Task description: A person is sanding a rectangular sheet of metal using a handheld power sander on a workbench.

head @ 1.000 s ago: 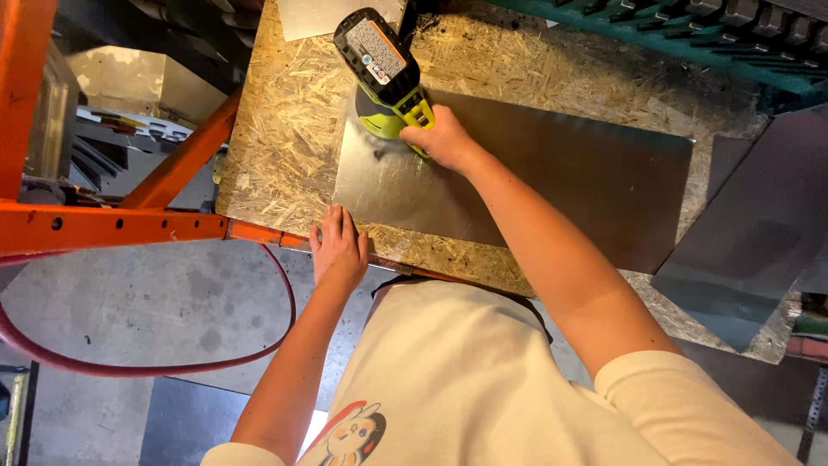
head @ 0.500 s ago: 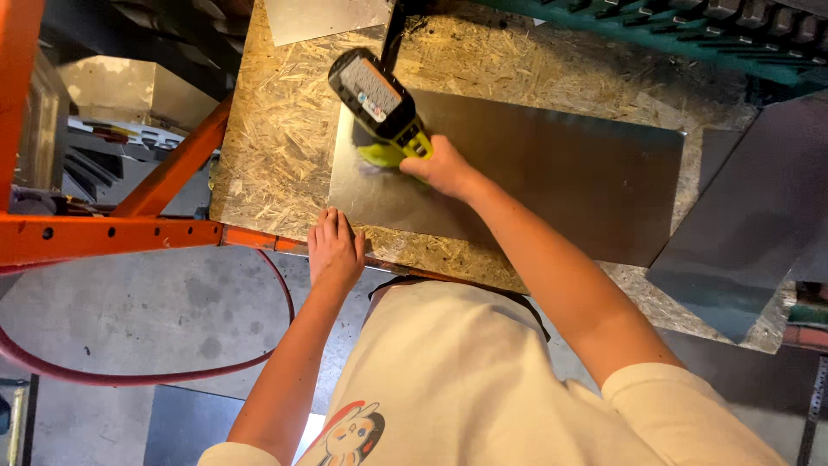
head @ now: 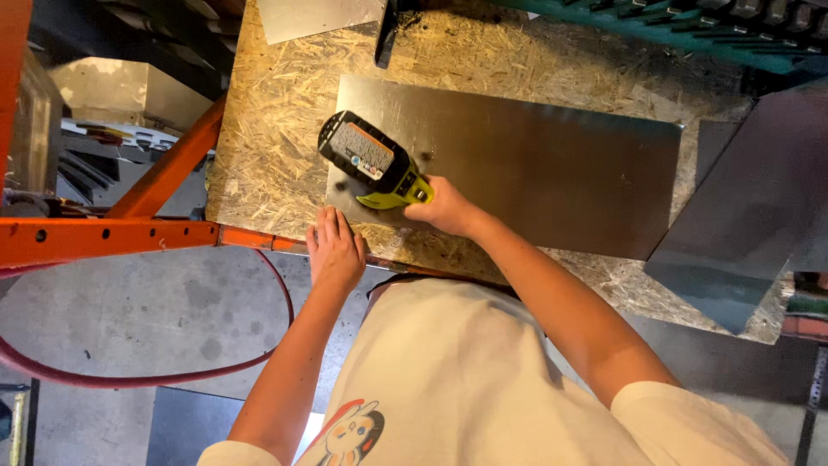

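Observation:
My right hand (head: pixel 444 205) grips the handle of a yellow-green and black cordless drill (head: pixel 371 164), held over the near left part of a flat grey metal sheet (head: pixel 535 164). The sheet lies on a chipboard bench top (head: pixel 259 129). My left hand (head: pixel 335 252) rests flat, fingers together, on the bench's near edge by the sheet's near left corner. The drill's tip is hidden under its body.
An orange steel frame (head: pixel 112 237) runs left of the bench. A red hose (head: pixel 129 375) loops over the concrete floor. Another grey sheet (head: pixel 742 224) leans at the right. A smaller sheet (head: pixel 315 15) lies at the bench's far edge, green racking (head: pixel 690 17) behind it.
The drill and my right hand have moved nearer to me and lower over the sheet's near left part. My left hand has stayed on the bench edge.

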